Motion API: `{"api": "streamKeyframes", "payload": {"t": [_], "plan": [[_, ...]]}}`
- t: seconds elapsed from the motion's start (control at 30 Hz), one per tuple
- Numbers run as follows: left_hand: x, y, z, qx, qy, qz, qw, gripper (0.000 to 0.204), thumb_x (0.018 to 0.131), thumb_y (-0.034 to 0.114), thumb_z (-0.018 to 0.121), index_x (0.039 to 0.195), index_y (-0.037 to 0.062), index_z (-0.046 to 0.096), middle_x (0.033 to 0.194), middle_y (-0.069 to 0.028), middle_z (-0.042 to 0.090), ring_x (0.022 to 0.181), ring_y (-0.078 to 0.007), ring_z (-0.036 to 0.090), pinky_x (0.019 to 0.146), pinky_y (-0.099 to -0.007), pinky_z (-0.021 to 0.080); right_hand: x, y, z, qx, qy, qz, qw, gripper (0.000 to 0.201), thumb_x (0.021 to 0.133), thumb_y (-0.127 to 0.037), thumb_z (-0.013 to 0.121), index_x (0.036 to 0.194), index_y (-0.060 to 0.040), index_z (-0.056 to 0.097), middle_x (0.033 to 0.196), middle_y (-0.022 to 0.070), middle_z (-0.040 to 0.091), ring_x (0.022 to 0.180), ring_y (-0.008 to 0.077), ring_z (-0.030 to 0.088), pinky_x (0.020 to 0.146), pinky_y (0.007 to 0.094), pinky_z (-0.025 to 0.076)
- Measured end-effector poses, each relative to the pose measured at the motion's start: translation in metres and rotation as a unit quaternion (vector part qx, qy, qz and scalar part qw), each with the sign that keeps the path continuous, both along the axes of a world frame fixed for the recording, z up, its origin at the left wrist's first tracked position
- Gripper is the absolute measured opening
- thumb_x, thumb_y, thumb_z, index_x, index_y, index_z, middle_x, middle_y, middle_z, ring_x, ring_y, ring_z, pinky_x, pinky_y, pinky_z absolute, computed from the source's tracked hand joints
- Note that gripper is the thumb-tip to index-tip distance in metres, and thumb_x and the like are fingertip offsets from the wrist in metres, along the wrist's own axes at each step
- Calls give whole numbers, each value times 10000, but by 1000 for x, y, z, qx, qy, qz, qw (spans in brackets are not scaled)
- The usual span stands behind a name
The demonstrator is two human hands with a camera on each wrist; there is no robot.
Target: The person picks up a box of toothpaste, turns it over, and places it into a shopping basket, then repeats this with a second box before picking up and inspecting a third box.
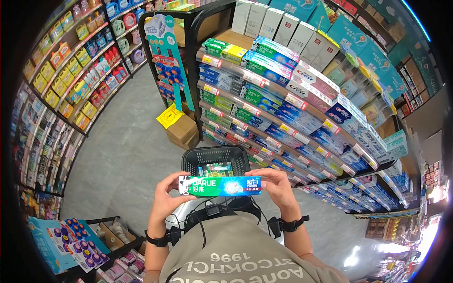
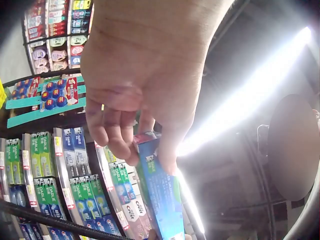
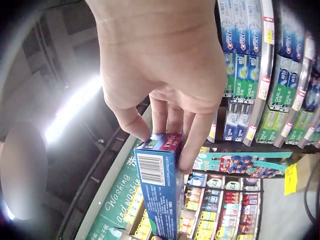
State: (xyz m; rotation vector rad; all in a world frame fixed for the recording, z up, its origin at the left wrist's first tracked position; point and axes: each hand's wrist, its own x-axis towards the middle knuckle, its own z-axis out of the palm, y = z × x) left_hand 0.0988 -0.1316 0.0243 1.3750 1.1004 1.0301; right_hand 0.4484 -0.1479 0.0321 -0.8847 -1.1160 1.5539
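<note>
A green and blue toothpaste box (image 1: 221, 186) marked DARLIE is held level in front of the chest. At its left end my left hand (image 1: 166, 194) pinches it between thumb and fingers. My right hand (image 1: 278, 187) pinches the other end. The left wrist view shows the left thumb along one face of the toothpaste box (image 2: 159, 185). In the right wrist view a barcode shows on the blue toothpaste box (image 3: 159, 185), close to the fingertips. Beyond the box stands a black shopping basket (image 1: 189, 162) with several colourful packages (image 1: 219, 168) inside.
Tiered shelves (image 1: 264, 118) of toothpaste boxes rise at the right. A cardboard box (image 1: 183, 132) with a yellow sheet stands on the floor by the shelf end. Shelves of bottles (image 1: 71, 66) curve along the left, and a display table (image 1: 118, 245) stands at the lower left.
</note>
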Motion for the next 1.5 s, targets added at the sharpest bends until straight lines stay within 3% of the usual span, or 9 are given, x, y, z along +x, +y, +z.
{"api": "streamKeyframes", "payload": {"t": [0.27, 0.37, 0.57, 0.63, 0.97, 1.03, 1.27, 1.47, 1.5], "plan": [[-1, 1, 0, 2, -3, 2, 1000, 620, 674, 72, 930, 1247, 37, 695, 958, -1, 689, 859, -97, 649, 807, -275, 525, -2, 1, 2, -10, -13, -3, 1000, 323, 940, -79, 676, 1242, 36, 694, 1288, 179, 702, 1163, 244, 676, 997, 379, 562], [-2, 1, -1, -1, -4, 3, 1000, 620, 674, 72, 930, 1247, 35, 695, 962, 0, 685, 859, -94, 644, 807, -273, 527, -6, 2, 3, -9, -30, -22, 999, 319, 924, -137, 712, 1198, 27, 717, 1243, 225, 718, 1154, 280, 691, 1018, 413, 538], [-5, 1, -5, 1, -10, -1, 1000, 641, 677, 77, 936, 1265, 35, 683, 999, -11, 701, 897, -100, 660, 832, -279, 529, -7, 3, 2, -8, -37, -23, 999, 324, 922, -135, 713, 1202, 29, 714, 1239, 225, 719, 1150, 280, 692, 1016, 416, 539], [-8, 1, -8, 4, -21, -9, 1000, 666, 681, 79, 936, 1288, 31, 666, 1030, -18, 711, 930, -109, 677, 857, -284, 530, -6, 3, 3, -5, -32, -9, 999, 310, 938, -77, 660, 1225, 31, 703, 1272, 185, 709, 1156, 249, 682, 1009, 387, 551], [-9, 3, -11, -44, -123, -24, 991, 614, 802, 82, 865, 1352, -6, 606, 1188, -77, 696, 1086, -157, 674, 957, -329, 529, -9, 5, 6, -18, -59, -20, 998, 323, 956, -69, 613, 1259, -4, 702, 1300, 125, 702, 1175, 198, 662, 988, 346, 555], [-11, 4, -14, -51, -126, -25, 990, 599, 818, 82, 853, 1354, -13, 602, 1182, -84, 696, 1086, -166, 675, 958, -329, 532, -10, 5, 7, -28, -76, -32, 996, 326, 948, -138, 649, 1235, 5, 710, 1295, 155, 707, 1140, 198, 685, 932, 331, 566], [-8, 6, -5, -79, -194, -15, 978, 526, 861, 40, 813, 1329, -46, 591, 1123, -113, 699, 977, -165, 688, 841, -301, 589, -19, 10, 14, -38, -62, -45, 996, 384, 979, -169, 635, 1322, 1, 654, 1335, 150, 692, 1122, 182, 697, 901, 318, 572], [-7, 5, -10, -80, -191, -14, 978, 501, 874, 50, 801, 1317, -47, 589, 1108, -118, 700, 944, -157, 691, 815, -299, 598, -18, 9, 17, -43, -38, -37, 998, 344, 997, -63, 578, 1326, 2, 656, 1359, 127, 668, 1203, 206, 649, 994, 341, 548], [-7, 5, -9, -77, -196, -11, 978, 497, 874, 55, 800, 1314, -47, 590, 1107, -119, 700, 941, -157, 692, 813, -298, 598, -17, 10, 16, 5, -65, -67, 996, 344, 985, -54, 592, 1316, 7, 660, 1356, 134, 668, 1213, 218, 644, 1019, 356, 530]]}}
